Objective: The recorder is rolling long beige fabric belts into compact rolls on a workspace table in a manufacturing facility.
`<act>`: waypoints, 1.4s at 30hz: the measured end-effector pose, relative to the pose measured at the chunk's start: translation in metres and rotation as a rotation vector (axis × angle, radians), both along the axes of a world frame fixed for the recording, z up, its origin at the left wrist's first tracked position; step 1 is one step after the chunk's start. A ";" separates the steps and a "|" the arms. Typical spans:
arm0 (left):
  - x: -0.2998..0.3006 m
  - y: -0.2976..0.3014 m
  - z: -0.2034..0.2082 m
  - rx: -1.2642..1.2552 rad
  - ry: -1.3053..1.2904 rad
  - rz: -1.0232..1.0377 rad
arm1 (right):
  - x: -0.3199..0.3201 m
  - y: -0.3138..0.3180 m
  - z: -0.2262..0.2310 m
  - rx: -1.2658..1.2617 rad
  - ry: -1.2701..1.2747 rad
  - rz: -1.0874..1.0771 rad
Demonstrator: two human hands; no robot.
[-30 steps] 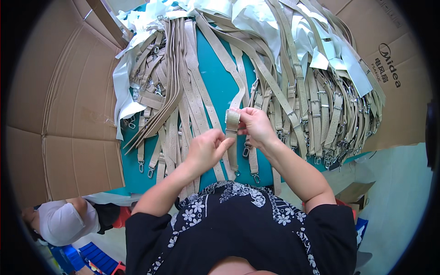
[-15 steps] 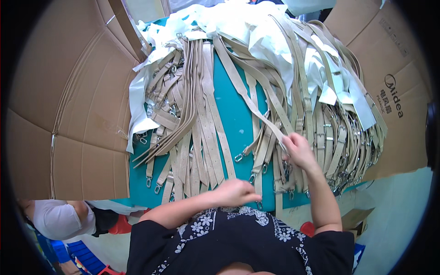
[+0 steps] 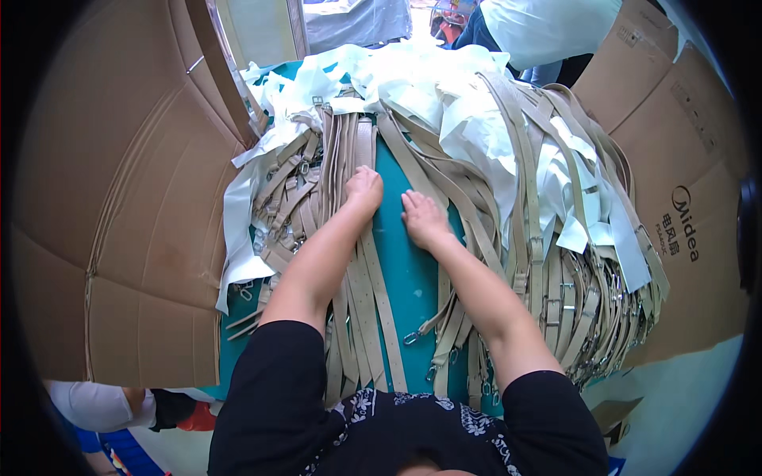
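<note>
My left hand (image 3: 365,190) rests at the right edge of a bundle of long beige straps (image 3: 343,163), its fingers curled over the outermost strap. My right hand (image 3: 425,218) lies just to the right, at the edge of another beige strap (image 3: 403,163), fingers stretched forward and slightly apart. Between the hands shows a strip of the teal table (image 3: 390,226). Punched strap ends (image 3: 373,317) hang toward me below my left hand. Below my right forearm lie shorter straps with metal snap hooks (image 3: 413,337).
Crumpled white sheets (image 3: 429,79) cover the far side of the table. Buckled straps (image 3: 571,301) are heaped at the right and more at the left. Cardboard panels (image 3: 151,222) flank both sides. One person (image 3: 548,32) bends at the far right; another (image 3: 103,404) is at lower left.
Both hands have reached forward, the left from near my chest to the left bundle. The right has let go of the strap it held, which now lies farther back.
</note>
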State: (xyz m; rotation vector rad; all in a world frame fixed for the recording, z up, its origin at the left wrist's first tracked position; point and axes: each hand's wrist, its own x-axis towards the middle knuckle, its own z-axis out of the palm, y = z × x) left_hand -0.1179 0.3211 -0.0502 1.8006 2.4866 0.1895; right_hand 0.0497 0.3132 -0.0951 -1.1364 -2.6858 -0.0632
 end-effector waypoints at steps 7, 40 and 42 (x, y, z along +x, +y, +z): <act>-0.061 -0.010 0.037 -0.104 -0.567 -0.067 | 0.030 0.050 0.010 0.008 0.152 -0.086; -0.034 -0.119 0.004 0.177 -0.088 -0.139 | -0.070 -0.080 0.045 -1.682 0.842 -0.437; -0.036 -0.116 0.002 0.157 -0.093 -0.126 | -0.064 -0.094 0.040 -1.734 0.819 -0.424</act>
